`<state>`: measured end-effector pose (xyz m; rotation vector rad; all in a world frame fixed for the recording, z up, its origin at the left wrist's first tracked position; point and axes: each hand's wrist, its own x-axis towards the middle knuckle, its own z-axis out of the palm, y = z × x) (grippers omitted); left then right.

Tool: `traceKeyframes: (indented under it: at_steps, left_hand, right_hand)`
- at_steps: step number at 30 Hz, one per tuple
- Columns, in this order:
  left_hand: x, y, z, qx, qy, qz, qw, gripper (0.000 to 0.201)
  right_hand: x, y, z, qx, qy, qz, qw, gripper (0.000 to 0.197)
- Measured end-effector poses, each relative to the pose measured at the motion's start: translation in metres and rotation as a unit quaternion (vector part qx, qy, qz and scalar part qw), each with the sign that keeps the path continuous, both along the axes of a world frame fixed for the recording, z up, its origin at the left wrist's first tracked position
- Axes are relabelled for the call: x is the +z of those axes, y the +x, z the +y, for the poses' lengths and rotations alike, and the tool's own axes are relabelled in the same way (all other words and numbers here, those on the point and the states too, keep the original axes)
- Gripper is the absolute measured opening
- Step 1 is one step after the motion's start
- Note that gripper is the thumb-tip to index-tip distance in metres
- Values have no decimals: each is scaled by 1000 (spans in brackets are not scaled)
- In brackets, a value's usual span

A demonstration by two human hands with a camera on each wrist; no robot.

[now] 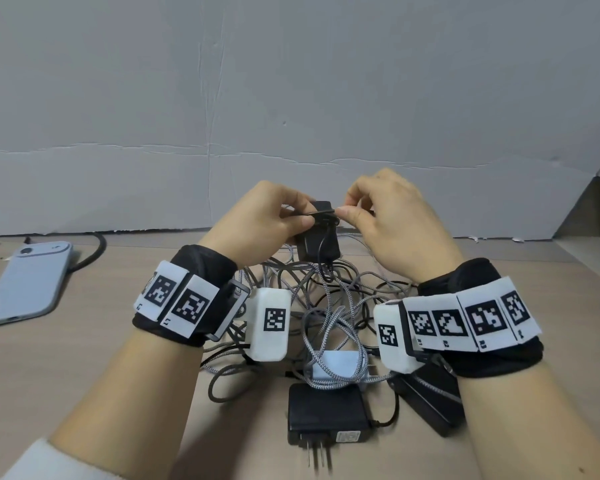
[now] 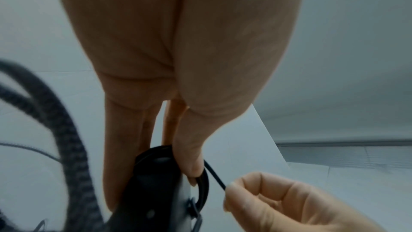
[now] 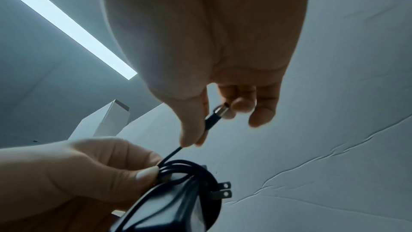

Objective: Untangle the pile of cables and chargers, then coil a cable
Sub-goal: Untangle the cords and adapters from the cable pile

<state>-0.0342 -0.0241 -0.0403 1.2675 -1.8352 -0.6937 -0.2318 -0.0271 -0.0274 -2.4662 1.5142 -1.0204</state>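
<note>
Both hands work above the tangled pile (image 1: 329,306): left hand (image 1: 260,223) grips the black adapter (image 1: 321,237) and coiled loops; right hand (image 1: 392,220) pinches its thin cord (image 3: 171,154) beside the barrel plug (image 3: 219,111).

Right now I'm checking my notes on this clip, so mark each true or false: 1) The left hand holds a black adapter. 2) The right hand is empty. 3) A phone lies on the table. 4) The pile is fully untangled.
1) True: the left hand grips the black adapter with thin black cable looped on it.
2) False: the right hand pinches that cable's end near its barrel plug.
3) True: a phone lies far left.
4) False: braided cables still cross over chargers.
</note>
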Motion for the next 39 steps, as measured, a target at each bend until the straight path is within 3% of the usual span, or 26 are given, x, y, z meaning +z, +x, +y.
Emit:
traceKeyframes:
  at_steps: [3,7,12,17,28,36,39]
  left_hand:
    - [2,-2,1,-3,-17,-8,1000,11]
    - [8,-7,7,-29,-49,-24,998,6]
    - [17,-7,14,-61,-72,7,996,15]
    - [13,-10,12,-57,-78,-18,995,16]
    - [4,-19,7,-9,-79,12,997,15]
    - [0,-21,3,19,-82,21,996,16]
    - [0,-23,4,7,-83,14,996,20]
  right_hand:
    - [2,-2,-1,-14,-32,-13,999,17]
    - [6,7,5,57,-87,-153,983,15]
    - [6,9,2,99,-46,-242,964,11]
    - [-1,4,-6,94,8,-245,965,9]
    - [-4,0,-7,67,29,-243,967,16]
    - [-1,-1,-6,40,36,-186,981,18]
    - [3,-3,-3,21,17,-120,992,20]
